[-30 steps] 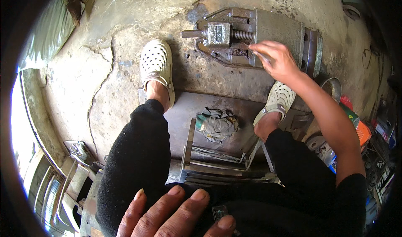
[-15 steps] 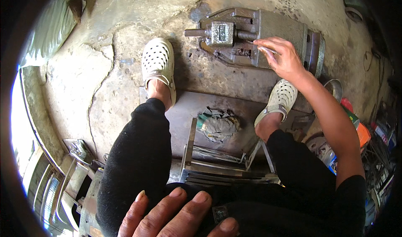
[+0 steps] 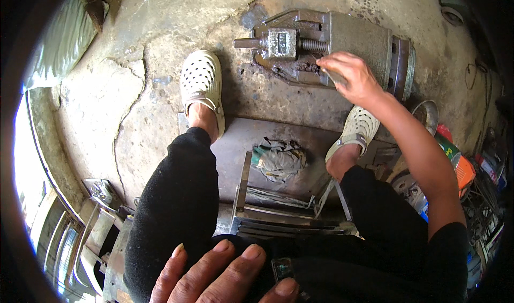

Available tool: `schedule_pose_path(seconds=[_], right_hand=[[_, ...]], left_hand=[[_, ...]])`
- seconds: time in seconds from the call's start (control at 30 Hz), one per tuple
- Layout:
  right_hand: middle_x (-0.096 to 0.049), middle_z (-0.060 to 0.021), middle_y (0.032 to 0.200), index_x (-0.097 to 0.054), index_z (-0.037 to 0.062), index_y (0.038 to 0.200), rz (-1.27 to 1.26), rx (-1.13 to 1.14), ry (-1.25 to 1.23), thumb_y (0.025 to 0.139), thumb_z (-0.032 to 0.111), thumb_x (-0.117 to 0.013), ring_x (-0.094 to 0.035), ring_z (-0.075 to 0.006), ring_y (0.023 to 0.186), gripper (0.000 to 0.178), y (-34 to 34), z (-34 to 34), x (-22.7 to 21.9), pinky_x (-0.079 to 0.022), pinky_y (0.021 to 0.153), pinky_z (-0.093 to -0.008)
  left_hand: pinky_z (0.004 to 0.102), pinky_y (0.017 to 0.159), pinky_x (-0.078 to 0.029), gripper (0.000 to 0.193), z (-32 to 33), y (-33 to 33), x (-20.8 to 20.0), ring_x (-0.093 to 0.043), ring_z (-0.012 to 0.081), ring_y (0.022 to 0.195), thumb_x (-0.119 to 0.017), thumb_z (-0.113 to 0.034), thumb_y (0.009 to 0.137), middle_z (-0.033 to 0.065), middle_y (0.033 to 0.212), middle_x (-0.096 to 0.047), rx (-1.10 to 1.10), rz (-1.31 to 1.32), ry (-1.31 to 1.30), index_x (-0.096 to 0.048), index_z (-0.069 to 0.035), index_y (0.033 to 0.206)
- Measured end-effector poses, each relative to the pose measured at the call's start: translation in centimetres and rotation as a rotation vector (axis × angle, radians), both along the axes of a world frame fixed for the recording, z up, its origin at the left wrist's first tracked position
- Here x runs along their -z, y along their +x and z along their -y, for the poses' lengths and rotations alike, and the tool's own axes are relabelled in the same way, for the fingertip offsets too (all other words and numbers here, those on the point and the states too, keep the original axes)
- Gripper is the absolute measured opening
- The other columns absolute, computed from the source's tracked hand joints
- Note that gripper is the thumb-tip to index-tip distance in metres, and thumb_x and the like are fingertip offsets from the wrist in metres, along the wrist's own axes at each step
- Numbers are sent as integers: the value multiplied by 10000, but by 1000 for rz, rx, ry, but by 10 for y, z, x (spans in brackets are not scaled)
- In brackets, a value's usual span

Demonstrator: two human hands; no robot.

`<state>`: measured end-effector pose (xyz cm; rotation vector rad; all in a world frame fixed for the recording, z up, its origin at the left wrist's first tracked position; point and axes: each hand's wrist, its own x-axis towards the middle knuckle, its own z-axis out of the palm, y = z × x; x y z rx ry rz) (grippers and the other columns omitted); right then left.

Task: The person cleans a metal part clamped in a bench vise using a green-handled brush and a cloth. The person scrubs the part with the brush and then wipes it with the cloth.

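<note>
A greasy metal machine vise [image 3: 360, 43] lies on the floor, its threaded screw [image 3: 313, 45] running into a square block [image 3: 282, 44] at the left. Over the vise's near edge is my right hand [image 3: 356, 78], fingers pinched on a thin flat metal strip [image 3: 335, 76]. The strip's tip points at the dark, greasy recess [image 3: 306, 66] below the screw; whether it touches there I cannot tell. My left hand [image 3: 214, 276] hovers or rests by my lap at the lower edge, its fingers apart and nothing visible in it.
My feet in pale clogs [image 3: 201, 78] stand either side. Between my legs a crumpled grey rag [image 3: 279, 161] lies on a metal plate [image 3: 235, 142], nearer than which stands a metal frame [image 3: 289, 212]. Clutter and an orange item [image 3: 465, 173] lie right; metal parts [image 3: 99, 238] lie left.
My right hand has dropped slightly nearer and turned, so the strip now shows its flat side and has come away from the screw toward the recess. My left hand has barely shifted.
</note>
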<state>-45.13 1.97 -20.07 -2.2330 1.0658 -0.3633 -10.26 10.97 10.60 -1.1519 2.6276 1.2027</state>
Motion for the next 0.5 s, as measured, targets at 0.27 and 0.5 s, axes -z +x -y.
schedule_pose_path(seconds=[0.27, 0.5], right_hand=[[-684, -152, 1143, -664, 35, 1182, 6, -3, 9, 688, -83, -717, -652, -344, 1062, 511, 7, -6, 1, -547, 968, -419], [-668, -137, 1142, -661, 47, 1181, 3, -54, -23, 611, -69, -762, -644, -336, 1047, 590, 6, -26, -2, -547, 937, -410]], left_hand=[[572, 993, -466, 518, 1, 1, 1, -640, 434, 1139, -661, -437, 913, 258, 1258, -634, -1, -5, 28, -629, -63, 1270], [570, 995, -465, 513, 3, 0, -1, -639, 439, 1140, -667, -432, 907, 261, 1265, -631, 4, 1, 49, -638, -55, 1252]])
